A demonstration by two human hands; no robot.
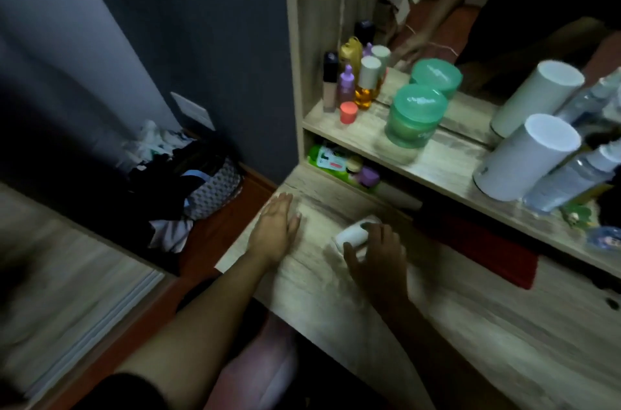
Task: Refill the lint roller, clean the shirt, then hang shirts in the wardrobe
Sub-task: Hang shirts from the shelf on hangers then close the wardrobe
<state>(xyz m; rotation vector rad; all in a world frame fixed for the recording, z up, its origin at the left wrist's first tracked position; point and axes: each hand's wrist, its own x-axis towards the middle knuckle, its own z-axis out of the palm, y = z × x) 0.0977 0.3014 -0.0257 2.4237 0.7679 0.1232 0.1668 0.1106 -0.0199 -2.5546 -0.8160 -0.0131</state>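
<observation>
1. Counter (336, 302): pale wood-grain top; carries both hands and the task's roll; judged to be the work surface for the refill step.
2. Shelf (450, 160): runs along the back of the counter, against a mirror (504, 6); keeps the toiletries off the working area.
3. Heap of clothes (188, 181): on the floor by the wall, well apart from the counter; whether the shirt lies in it cannot be told.
4. White canister (527, 157): upright on the shelf, at the right.
5. Green jar (415, 117): upright on the shelf, lid on.
6. Left hand (274, 228): palm down near the counter's left edge; fingers straight; holds nothing; judged a brace.
7. Right hand (376, 255): fingers curled over the roll, thumb on its near side; a gripping hold.
8. White roll (351, 234): on its side on the counter, under the right hand; judged the lint-roller refill; the roller's handle not identified; view blurred.
</observation>
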